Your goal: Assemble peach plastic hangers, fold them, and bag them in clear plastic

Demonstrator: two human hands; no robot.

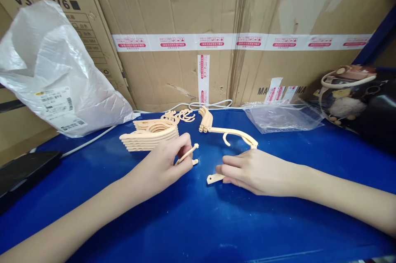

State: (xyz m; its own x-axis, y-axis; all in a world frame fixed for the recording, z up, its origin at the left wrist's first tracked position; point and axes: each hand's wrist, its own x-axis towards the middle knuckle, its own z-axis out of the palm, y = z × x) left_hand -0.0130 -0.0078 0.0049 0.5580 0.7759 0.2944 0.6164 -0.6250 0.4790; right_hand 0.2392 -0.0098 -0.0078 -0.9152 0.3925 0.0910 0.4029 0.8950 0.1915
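My left hand [173,158] is closed on a thin cream plastic hanger piece [187,153] with a small knob at its end. A second pale tip pokes out below those fingers; whether it belongs to the same piece is hidden. My right hand [247,171] grips a flat cream hanger arm [215,178] with a round hole in its end. Just beyond that hand lies another hanger arm [236,131], and a hook [227,139] curves beneath it. Behind my left hand stand stacked hanger arms [145,138]. Loose hooks [185,115] and a bundle of curved arms [205,120] are farther back.
All this rests on a blue tabletop [198,221]. Tall cardboard boxes [173,7] form the back. A white plastic bag [58,73], a black device [27,172] and a white cable [89,140] are left. To the right lie a clear plastic bag [281,116] and a transparent handbag [343,98].
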